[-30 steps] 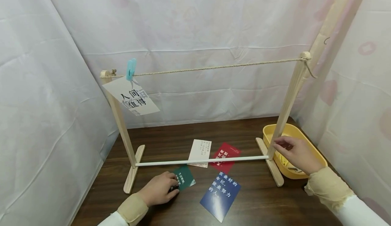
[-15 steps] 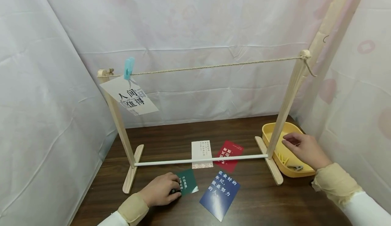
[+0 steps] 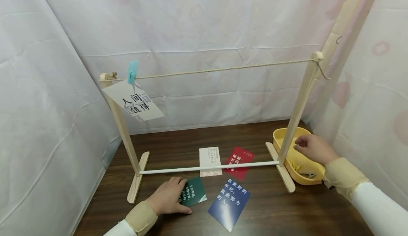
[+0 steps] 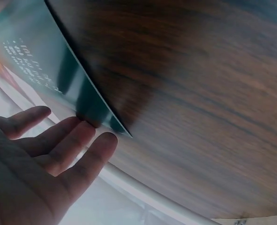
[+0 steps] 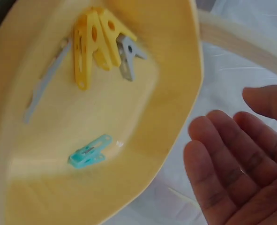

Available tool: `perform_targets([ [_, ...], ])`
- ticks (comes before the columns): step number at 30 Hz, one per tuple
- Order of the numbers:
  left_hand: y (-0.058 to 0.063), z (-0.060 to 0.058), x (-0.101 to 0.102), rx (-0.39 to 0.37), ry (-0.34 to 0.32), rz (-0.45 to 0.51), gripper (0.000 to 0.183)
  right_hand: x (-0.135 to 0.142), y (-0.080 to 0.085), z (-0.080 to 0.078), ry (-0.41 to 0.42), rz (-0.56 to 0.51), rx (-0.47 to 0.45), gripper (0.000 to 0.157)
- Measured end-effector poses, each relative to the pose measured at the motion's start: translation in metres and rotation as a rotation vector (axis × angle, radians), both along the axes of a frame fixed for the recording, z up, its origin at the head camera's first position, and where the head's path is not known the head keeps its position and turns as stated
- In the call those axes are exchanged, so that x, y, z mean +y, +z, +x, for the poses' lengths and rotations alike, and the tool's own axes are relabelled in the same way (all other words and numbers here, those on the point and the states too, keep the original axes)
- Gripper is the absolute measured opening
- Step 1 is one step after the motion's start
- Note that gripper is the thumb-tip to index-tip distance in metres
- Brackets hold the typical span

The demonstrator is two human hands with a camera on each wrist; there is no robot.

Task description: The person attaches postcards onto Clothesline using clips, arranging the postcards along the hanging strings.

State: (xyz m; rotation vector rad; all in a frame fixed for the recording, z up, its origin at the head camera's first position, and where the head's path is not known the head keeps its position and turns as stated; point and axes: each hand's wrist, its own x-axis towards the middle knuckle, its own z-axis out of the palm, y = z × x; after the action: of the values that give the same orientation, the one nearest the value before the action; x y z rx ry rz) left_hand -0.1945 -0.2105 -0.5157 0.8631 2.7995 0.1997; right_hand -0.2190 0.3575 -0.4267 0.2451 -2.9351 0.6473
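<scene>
In the head view my left hand (image 3: 169,196) lies at the left edge of a green card (image 3: 195,192) with white writing, thumb spread away from the fingers. The left wrist view has those fingertips beside the card's edge (image 4: 89,101), not closed round it. My right hand (image 3: 315,149) hovers over a yellow basket (image 3: 301,181), its fingers loosely bent around nothing. Inside the basket, the right wrist view reveals yellow clothespins (image 5: 93,44), a grey clothespin (image 5: 127,57), a teal clothespin (image 5: 89,151) and another grey one (image 5: 48,77) seen edge-on.
A wooden stand (image 3: 295,117) carries a rope (image 3: 207,71). On its left end a light-blue clothespin (image 3: 132,71) holds a white card (image 3: 135,103). Blue (image 3: 228,206), red (image 3: 243,155) and cream (image 3: 209,155) cards lie on the table. A white bar (image 3: 175,169) crosses low.
My left thumb has spread away from the fingers, uncovering more of the green card. My right hand has shifted from beside the right post to farther over the basket.
</scene>
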Motion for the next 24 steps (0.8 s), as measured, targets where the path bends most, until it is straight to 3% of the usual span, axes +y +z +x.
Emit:
perform_targets([
  [14, 0.003, -0.002, 0.002, 0.032, -0.038, 0.010, 0.100, 0.013, -0.014, -0.045, 0.097, 0.068, -0.264, 0.016],
  [20, 0.008, -0.002, 0.003, 0.038, -0.050, 0.014, 0.097, 0.008, -0.019, -0.057, 0.109, 0.017, -0.343, 0.016],
  [24, 0.009, -0.004, 0.004, 0.037, -0.052, 0.005, 0.095, 0.004, -0.018, -0.060, 0.087, 0.058, -0.401, 0.007],
])
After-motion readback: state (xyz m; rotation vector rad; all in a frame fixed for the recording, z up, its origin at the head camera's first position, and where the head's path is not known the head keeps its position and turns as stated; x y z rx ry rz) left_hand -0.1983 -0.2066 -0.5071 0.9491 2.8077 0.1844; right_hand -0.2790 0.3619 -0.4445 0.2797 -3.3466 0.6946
